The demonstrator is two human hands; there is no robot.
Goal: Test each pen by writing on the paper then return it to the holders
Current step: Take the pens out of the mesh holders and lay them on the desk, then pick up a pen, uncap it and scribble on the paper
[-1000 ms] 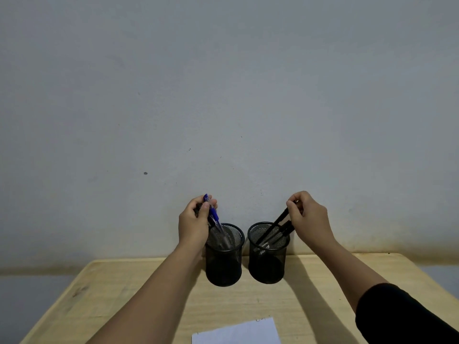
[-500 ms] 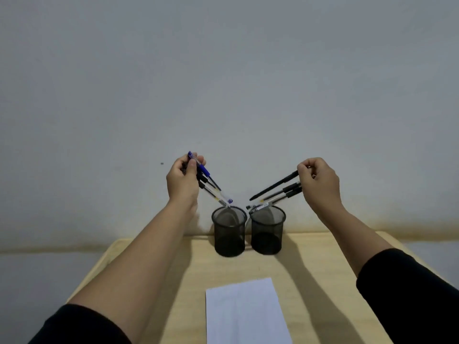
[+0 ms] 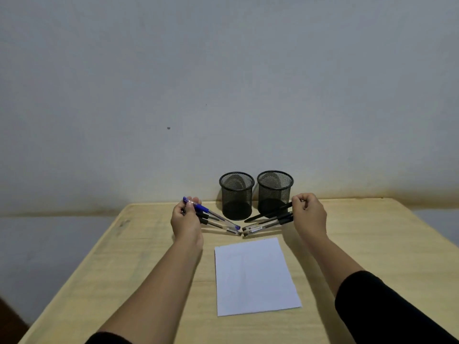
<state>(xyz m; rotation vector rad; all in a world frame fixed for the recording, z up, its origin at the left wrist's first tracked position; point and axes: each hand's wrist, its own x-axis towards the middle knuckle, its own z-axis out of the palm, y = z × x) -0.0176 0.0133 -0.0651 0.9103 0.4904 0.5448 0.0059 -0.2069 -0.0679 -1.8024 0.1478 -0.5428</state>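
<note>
Two black mesh holders stand side by side at the table's back edge, the left holder (image 3: 236,194) and the right holder (image 3: 275,191), both with nothing inside. My left hand (image 3: 186,222) grips a bunch of pens (image 3: 218,220), one blue-capped, two black-capped, their tips slanting down toward the table. My right hand (image 3: 309,216) grips a bunch of black pens (image 3: 269,219) slanting down to the left. The two bunches' tips nearly meet just beyond the far edge of a white paper sheet (image 3: 255,276) that lies in the middle of the table.
The light wooden table (image 3: 372,244) stands against a plain grey wall (image 3: 223,83). Its left edge runs diagonally at the left and its right edge falls away at the far right. Black sleeves cover both of my forearms near the frame's bottom.
Both hands lifted their pen bunches out of the holders, then brought them down and toward me, close to the table in front of the holders. The view tilted downward, showing more table and paper.
</note>
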